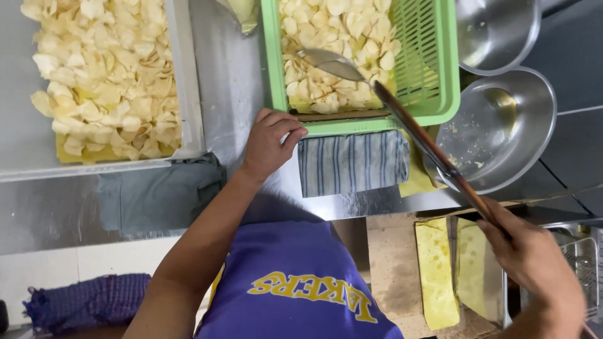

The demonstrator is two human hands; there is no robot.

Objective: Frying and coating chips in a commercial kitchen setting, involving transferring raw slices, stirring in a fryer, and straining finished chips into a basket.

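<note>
I see both chip containers cut off by the top edge, so I cannot tell how far either runs. The right hand (534, 260) sits low at the right border, fingers curled tight round the end of a long wooden handle; the wrist runs out of view at the bottom corner. That handle belongs to a metal spatula (330, 63), whose blade lies on the chips (333, 37) in the green slotted basket (433, 56); whether any chips ride on the blade I cannot make out. The left hand (270, 144) rests on the steel counter (232, 81) just before the basket's near rim, fingers bent inward in a loose fist, holding nothing that I can see; its thumb side is hidden. A striped cloth (352, 162) lies just beside that hand, under the basket's near edge. To the left, a clear tray (188, 94) holds a heaped pile of pale chips on yellow paper. Two steel bowls (509, 125) sit right of the basket, the nearer one bearing only crumbs, the farther cropped at the top. A grey cloth (157, 194) lies below the tray.
</note>
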